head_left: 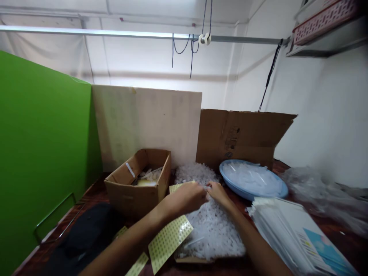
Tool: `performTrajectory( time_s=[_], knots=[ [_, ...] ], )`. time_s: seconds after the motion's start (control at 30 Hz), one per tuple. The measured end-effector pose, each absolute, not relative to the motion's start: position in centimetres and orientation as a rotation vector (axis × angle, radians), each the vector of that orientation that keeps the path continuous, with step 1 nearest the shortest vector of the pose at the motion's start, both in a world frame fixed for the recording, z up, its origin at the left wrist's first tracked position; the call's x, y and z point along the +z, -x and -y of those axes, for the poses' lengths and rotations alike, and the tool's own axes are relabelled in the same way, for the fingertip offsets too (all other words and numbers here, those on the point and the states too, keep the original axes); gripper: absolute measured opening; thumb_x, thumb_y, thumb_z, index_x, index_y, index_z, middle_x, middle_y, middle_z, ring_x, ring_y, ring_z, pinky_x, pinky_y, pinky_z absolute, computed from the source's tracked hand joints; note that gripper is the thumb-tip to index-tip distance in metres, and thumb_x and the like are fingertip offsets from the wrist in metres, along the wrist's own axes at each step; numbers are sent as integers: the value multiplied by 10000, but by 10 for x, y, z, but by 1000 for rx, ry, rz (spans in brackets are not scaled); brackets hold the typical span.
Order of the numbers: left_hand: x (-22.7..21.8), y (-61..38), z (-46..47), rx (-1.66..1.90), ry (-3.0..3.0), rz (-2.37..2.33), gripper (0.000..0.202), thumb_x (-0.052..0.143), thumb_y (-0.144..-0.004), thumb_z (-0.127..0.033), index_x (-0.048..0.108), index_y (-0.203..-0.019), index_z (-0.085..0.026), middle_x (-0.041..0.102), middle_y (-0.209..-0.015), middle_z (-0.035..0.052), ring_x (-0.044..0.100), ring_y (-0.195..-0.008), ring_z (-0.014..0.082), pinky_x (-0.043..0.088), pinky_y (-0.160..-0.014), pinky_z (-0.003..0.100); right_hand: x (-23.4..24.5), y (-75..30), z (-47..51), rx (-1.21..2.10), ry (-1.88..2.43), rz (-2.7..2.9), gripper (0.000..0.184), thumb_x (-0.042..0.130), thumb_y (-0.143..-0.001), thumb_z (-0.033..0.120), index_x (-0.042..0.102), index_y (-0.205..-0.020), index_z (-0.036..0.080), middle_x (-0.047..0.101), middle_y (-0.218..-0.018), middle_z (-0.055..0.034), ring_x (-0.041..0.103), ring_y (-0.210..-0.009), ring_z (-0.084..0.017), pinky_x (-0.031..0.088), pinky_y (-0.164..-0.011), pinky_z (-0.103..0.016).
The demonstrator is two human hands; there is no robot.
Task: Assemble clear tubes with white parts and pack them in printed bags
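My left hand point(192, 196) is closed, its fingers bent in toward my right hand point(217, 192), which is closed in a pinch. The fingertips of both hands nearly meet; whatever lies between them is too small and blurred to name. Below them spreads a heap of small translucent white plastic pieces point(214, 230). A yellow sheet of small round stickers point(170, 242) lies under my left forearm, beside the heap, with part of another sheet showing behind my left wrist.
An open cardboard box point(130, 197) with scraps inside stands at the left. To the right are a blue basin point(250, 194) of clear plastic pieces, a stack of clear plastic bags point(283, 234) and crumpled plastic point(319, 195). A dark cloth item point(89, 230) lies front left; a green panel point(43, 153) borders that side.
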State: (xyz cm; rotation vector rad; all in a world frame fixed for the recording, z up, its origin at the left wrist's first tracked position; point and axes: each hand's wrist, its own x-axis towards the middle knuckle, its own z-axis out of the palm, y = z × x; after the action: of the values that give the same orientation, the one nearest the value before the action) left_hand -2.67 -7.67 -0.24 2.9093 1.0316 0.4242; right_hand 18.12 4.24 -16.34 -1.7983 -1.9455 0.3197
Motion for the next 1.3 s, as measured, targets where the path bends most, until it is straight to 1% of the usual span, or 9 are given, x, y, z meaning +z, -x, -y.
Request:
performTrajectory(
  time_s=[0.13,0.23,0.33,0.4,0.53,0.83,1.03,1.17,1.3],
  knots=[
    [-43,75,122,64,-2824,-1208,242,625,-950,-292,778,-832,-146,756,-804,158,754,-747,318,538,-673,359,-164,-190,-28,288,1812,2008,197,609,-983,222,732,-1105,127,746,-1147,-165,679,-1131,-271,472,-955,-324],
    [-65,120,154,32,-2581,-1449,182,639,-909,-306,778,-972,-206,776,-979,125,763,-901,339,589,-803,427,-169,-188,-17,282,1777,2080,177,638,-968,276,746,-1054,166,759,-1133,-127,689,-1098,-256,460,-915,-289],
    [-89,163,177,-24,-2386,-1701,548,725,-779,-280,693,-1324,-227,672,-1382,162,661,-1238,394,547,-1022,500,-177,-182,-6,281,1777,2135,180,669,-946,330,740,-1028,187,766,-1088,-106,697,-1056,-256,459,-875,-282],
    [-108,188,191,-35,-2307,-1778,645,706,-800,-369,629,-1419,-204,577,-1496,176,577,-1349,392,500,-1103,504,-181,-179,-1,264,1817,2138,218,640,-959,319,714,-1108,178,752,-1119,-132,690,-1072,-272,457,-879,-299],
    [-146,223,215,32,-2226,-1951,607,595,-890,-517,638,-1408,-203,573,-1499,165,576,-1356,375,514,-1093,494,-188,-178,5,229,1896,2120,239,561,-987,271,701,-1145,159,720,-1158,-184,689,-1056,-313,457,-889,-357],
    [-186,255,219,220,-2319,-1982,496,521,-960,-471,637,-1394,-261,594,-1499,97,577,-1367,307,535,-1076,398,-190,-183,11,165,1829,2010,277,538,-1003,302,698,-1195,182,712,-1181,-175,665,-1083,-336,460,-907,-389],
    [-223,244,197,369,-2408,-2084,447,423,-962,-379,685,-1226,-131,672,-1368,190,597,-1333,341,497,-1120,482,-187,-186,6,230,1659,1848,227,529,-986,258,727,-1079,193,744,-1131,-141,665,-1079,-304,453,-960,-375],
    [-185,215,174,475,-2280,-1976,368,426,-975,-398,699,-1101,-186,731,-1224,153,685,-1172,312,548,-1040,455,-174,-182,16,329,1465,1764,180,569,-958,286,724,-964,194,761,-1063,-107,683,-1019,-274,466,-956,-355],
    [-125,144,152,844,-2071,-1604,347,452,-1017,-460,704,-1064,-226,728,-1172,102,692,-1106,268,550,-985,390,-166,-172,35,513,1247,1766,195,599,-944,361,707,-905,203,758,-911,-55,702,-861,-232,517,-803,-313]
  ],
)
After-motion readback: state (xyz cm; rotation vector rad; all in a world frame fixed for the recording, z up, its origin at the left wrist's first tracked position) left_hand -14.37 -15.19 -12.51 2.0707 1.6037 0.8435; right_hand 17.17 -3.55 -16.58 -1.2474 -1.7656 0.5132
